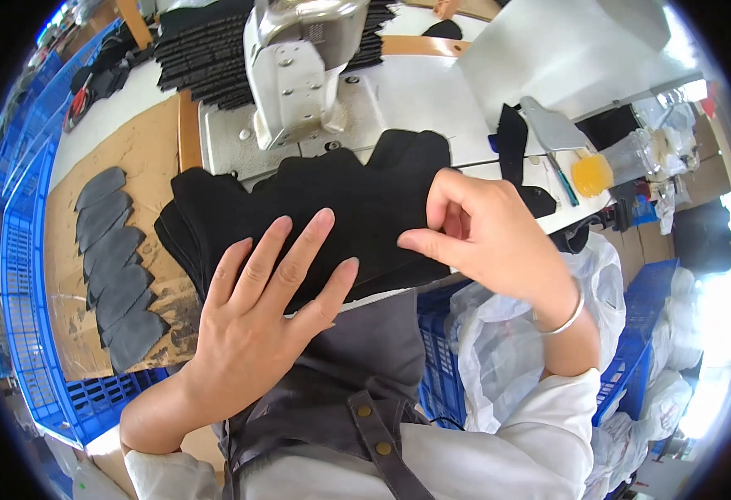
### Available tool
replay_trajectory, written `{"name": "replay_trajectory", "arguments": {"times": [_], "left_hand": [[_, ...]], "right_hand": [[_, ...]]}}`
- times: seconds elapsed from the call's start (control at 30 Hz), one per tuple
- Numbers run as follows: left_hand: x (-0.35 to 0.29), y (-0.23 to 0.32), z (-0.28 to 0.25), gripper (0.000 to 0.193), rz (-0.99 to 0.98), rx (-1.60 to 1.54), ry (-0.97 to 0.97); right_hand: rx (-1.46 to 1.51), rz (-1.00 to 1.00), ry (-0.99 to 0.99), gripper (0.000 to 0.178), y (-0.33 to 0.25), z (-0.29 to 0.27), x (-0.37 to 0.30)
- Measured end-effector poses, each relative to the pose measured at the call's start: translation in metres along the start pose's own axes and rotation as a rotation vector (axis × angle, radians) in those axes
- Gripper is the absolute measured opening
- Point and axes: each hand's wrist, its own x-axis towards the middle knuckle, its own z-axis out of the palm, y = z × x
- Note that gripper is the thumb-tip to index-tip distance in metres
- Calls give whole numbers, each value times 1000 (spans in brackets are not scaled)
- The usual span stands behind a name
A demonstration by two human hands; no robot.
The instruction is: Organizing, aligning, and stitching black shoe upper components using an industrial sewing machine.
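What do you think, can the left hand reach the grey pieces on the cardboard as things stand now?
Probably yes. The left hand rests open on the black cloth, and the grey pieces lie exposed on the cardboard to its left; nothing seems to stand between.

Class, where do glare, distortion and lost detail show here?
Head view: blown-out glare at far right; head view: blue crate bends along the picture's left rim; head view: black fabric under the left hand looks nearly featureless.
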Motion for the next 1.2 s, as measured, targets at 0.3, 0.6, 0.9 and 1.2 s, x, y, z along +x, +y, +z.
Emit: {"name": "replay_trajectory", "arguments": {"times": [0.3, 0.6, 0.9, 1.2], "left_hand": [[24, -1, -10, 59, 189, -166, -27], [33, 3, -10, 68, 133, -161, 61], [36, 8, -6, 74, 25, -171, 159], [7, -14, -46, 32, 64, 327, 363]], "right_hand": [[-87, -72, 767, 53, 10, 61, -26], [-293, -162, 986, 57, 0, 75, -25], [142, -268, 843, 65, -2, 68, -21], [995, -490, 472, 68, -23, 67, -31]]}}
